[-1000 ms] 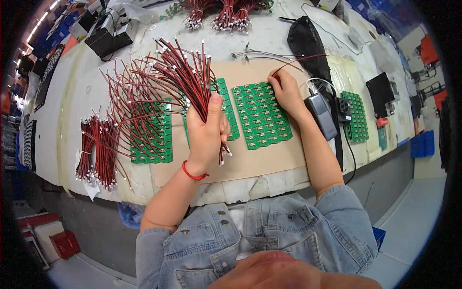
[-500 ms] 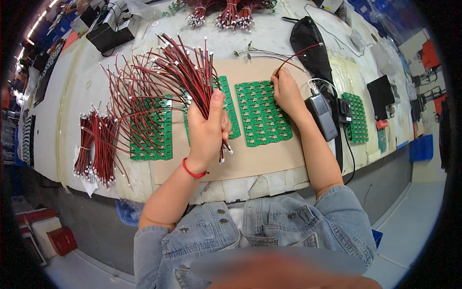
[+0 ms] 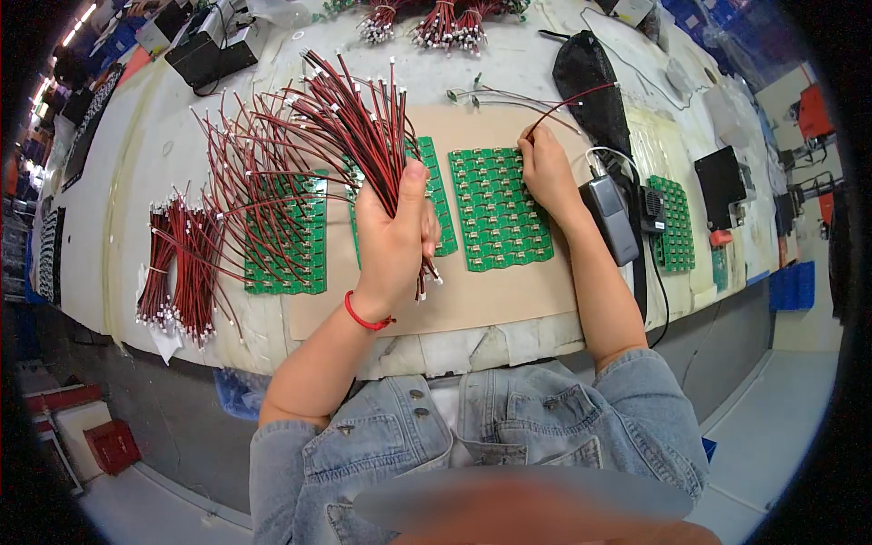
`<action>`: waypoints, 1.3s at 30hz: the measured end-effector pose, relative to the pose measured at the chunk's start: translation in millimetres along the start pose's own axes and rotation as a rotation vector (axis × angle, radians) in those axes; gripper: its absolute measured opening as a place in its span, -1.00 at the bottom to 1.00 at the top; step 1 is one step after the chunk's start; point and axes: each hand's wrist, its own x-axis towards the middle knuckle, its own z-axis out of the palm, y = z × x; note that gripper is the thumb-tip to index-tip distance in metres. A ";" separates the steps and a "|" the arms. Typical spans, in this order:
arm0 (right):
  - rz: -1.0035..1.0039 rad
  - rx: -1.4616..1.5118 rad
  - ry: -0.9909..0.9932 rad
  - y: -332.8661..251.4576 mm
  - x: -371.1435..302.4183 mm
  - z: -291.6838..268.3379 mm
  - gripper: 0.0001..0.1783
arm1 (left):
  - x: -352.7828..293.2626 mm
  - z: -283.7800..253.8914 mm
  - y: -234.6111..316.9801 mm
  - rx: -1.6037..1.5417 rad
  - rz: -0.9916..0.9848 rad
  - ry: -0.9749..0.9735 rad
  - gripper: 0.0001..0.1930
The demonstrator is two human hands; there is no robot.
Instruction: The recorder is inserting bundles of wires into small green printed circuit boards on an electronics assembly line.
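My left hand [image 3: 393, 232] is wrapped round a thick bundle of red-and-black cables [image 3: 365, 136] with white end plugs, held over the middle green circuit board panel [image 3: 441, 204]. At the upper right corner of another green panel [image 3: 500, 213], my right hand [image 3: 550, 173] pinches a single red-and-black cable [image 3: 572, 100], whose far end arcs up to the right. Its near end is hidden by my fingers. On the left, a third green panel [image 3: 312, 245] has many cables standing up from it and fanning leftward.
Tied cable bundles [image 3: 186, 272] lie at the table's left edge, with more bundles [image 3: 445, 25] at the back. Loose thin cables [image 3: 509, 98] lie behind the right panel. A grey power bank [image 3: 609, 220], a black pouch [image 3: 581, 68] and another green panel [image 3: 672, 227] are at right.
The view has shifted slightly. Both hands keep their grips and stay in nearly the same places over the boards.
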 end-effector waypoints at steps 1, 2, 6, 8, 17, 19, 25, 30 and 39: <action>0.000 0.000 -0.001 -1.0 0.2 -0.2 -0.89 | -0.2 0.8 0.9 0.000 0.000 0.009 -0.65; 0.010 0.005 0.003 -2.2 0.2 -0.2 -0.89 | -0.4 1.1 1.2 0.000 0.000 0.019 -0.65; 0.020 0.019 0.004 -3.3 0.5 -1.1 -0.88 | -1.0 0.4 1.4 -0.001 -0.002 0.010 -0.65; 0.019 0.031 0.003 -3.4 0.2 -1.5 -0.88 | -1.4 0.3 1.3 0.002 -0.002 0.004 -0.66; -0.005 -0.003 -0.011 -2.8 -1.6 -1.2 -0.92 | 0.5 -4.8 -1.1 0.000 0.010 -0.028 -0.73; -0.013 -0.001 -0.021 -1.4 -1.7 -0.8 -0.92 | 0.2 -4.5 -0.9 0.000 0.004 -0.027 -0.73; -0.026 0.023 0.006 7.3 -3.5 2.2 -0.93 | -0.4 0.1 1.7 -0.006 0.000 0.010 -0.73; -0.055 -0.001 -0.031 10.1 1.7 8.7 -0.92 | -0.5 -6.6 1.6 0.023 0.007 0.029 -0.71; 0.159 -0.189 0.092 -34.6 -3.0 -21.3 -0.69 | 13.7 -12.6 -8.1 -0.167 0.007 0.107 -0.73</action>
